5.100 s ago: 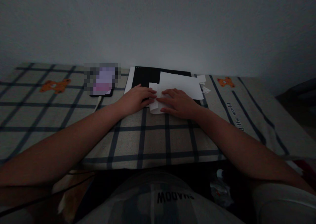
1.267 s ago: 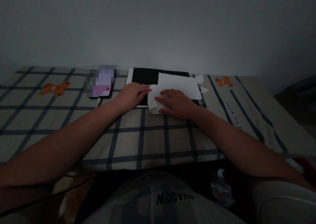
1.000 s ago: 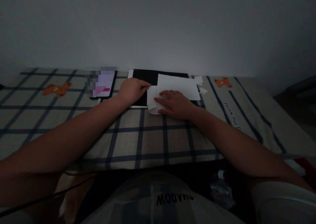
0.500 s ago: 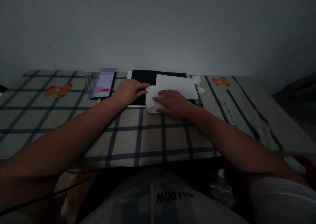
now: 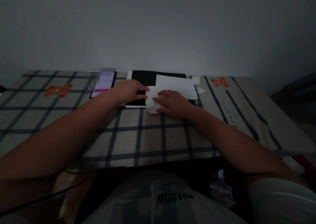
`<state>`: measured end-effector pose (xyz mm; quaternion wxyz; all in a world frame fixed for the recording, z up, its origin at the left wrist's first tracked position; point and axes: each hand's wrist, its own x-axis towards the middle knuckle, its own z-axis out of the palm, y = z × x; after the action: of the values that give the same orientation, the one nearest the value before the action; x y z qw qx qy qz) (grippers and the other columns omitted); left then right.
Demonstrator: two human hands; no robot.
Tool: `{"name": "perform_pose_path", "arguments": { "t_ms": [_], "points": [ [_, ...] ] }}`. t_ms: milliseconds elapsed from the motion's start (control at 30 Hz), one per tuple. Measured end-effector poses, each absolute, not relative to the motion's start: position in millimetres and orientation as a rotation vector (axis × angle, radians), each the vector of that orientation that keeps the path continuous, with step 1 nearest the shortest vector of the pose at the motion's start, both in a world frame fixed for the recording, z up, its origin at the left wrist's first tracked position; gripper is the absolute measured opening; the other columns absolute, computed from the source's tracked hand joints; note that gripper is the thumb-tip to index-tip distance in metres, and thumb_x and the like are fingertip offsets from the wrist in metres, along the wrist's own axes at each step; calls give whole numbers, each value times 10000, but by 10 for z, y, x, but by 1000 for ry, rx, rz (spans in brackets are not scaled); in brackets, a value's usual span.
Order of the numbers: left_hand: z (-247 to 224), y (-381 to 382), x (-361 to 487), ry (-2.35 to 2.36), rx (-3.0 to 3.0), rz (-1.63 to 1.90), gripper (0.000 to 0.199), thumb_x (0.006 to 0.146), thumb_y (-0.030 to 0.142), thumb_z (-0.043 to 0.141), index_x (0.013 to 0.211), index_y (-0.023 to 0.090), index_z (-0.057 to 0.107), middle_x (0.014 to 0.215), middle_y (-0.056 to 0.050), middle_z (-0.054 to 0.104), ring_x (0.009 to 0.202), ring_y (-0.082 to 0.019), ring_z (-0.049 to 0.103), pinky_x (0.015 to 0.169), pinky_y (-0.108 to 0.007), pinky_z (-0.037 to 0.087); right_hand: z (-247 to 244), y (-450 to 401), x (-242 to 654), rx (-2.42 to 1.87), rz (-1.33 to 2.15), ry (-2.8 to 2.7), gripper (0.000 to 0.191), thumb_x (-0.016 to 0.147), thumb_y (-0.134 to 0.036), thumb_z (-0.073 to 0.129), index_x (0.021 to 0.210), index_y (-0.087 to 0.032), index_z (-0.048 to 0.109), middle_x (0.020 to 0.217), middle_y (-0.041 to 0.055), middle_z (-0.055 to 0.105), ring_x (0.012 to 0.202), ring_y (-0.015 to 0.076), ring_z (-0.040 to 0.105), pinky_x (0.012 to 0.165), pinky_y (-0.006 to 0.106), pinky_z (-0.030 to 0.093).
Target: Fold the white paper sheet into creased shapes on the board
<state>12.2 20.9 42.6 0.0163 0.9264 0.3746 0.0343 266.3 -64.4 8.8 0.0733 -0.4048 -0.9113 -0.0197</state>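
A white sheet of paper [image 5: 176,86] lies on a flat black panel with a white border [image 5: 142,76]. Its lower left part is folded over, and the near edge curls up in a loose loop. My right hand [image 5: 174,104] rests on the folded part with its fingers spread. At the paper's left edge is my left hand [image 5: 130,90], thumb and forefinger apart, their tips touching the fold. The other fingers of the left hand are hidden. Small white paper scraps [image 5: 200,90] sit just right of the sheet.
A phone with a lit screen [image 5: 103,82] lies left of the panel, partly behind my left forearm. The checked tablecloth [image 5: 128,141] covers the table, which meets a grey wall [image 5: 158,30]. Below the table edge, a dark cable [image 5: 49,196] and a plastic bottle [image 5: 221,184] show.
My left forearm has shifted slightly, and the left thumb and forefinger have slid a little down along the paper's left edge. The right hand and the paper look almost unchanged.
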Motion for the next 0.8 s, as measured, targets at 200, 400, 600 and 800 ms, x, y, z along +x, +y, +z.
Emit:
{"name": "perform_pose_path", "arguments": {
  "t_ms": [200, 400, 600, 800],
  "points": [
    [412, 81, 283, 1395, 2905, 70, 391, 1008, 453, 469, 1226, 299, 756, 1205, -35, 768, 1114, -259, 687, 905, -343, 488, 106, -651, 2657, -1226, -40, -2738, 682, 1018, -649, 336, 1510, -216, 528, 1519, 194, 509, 1348, 363, 491, 1091, 532, 392],
    [314, -8, 437, 1648, 2859, 177, 434, 1006, 463, 432, 1130, 256, 792, 988, -114, 784, 980, -331, 716, 820, -422, 500, 89, -641, 2665, -1209, -36, -2731, 705, 1011, -672, 317, 1513, -222, 522, 1518, 199, 507, 1332, 373, 500, 1081, 549, 391],
    [317, -126, 487, 1496, 2890, 76, 382, 1043, 350, 391, 1221, 249, 714, 1087, -135, 746, 1059, -316, 682, 858, -416, 478, 91, -651, 2659, -1216, -42, -2736, 699, 1017, -657, 325, 1510, -205, 527, 1517, 207, 504, 1338, 373, 497, 1089, 543, 385],
    [350, -136, 482, 1423, 2928, 28, 355, 1039, 269, 416, 1268, 260, 686, 1225, -131, 689, 1144, -316, 639, 893, -426, 462, 104, -655, 2655, -1234, -37, -2737, 667, 1019, -634, 358, 1516, -219, 518, 1522, 196, 502, 1342, 367, 493, 1093, 542, 380]
  ]
}}
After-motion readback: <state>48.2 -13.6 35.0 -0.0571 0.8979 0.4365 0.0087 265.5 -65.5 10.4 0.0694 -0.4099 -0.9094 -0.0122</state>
